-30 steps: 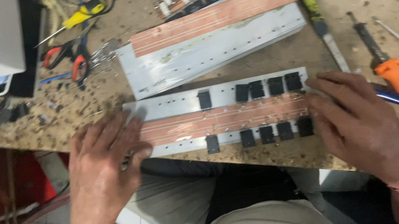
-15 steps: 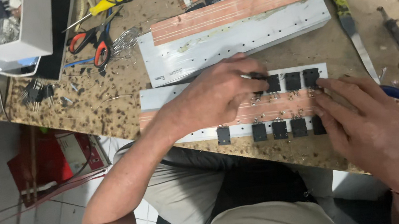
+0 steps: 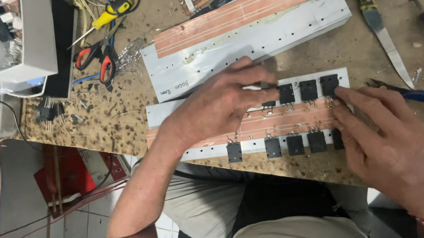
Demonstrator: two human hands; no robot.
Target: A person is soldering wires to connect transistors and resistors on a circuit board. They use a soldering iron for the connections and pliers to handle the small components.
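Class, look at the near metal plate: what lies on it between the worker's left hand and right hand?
In the head view, between the left hand and the right hand, the plate carries a copper strip and square black parts in rows on both sides of it.

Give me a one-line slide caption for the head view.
Left hand and right hand press black components along a copper-strip board on an aluminium plate.

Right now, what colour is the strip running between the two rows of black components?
Copper-pink strip, clearest in the head view.
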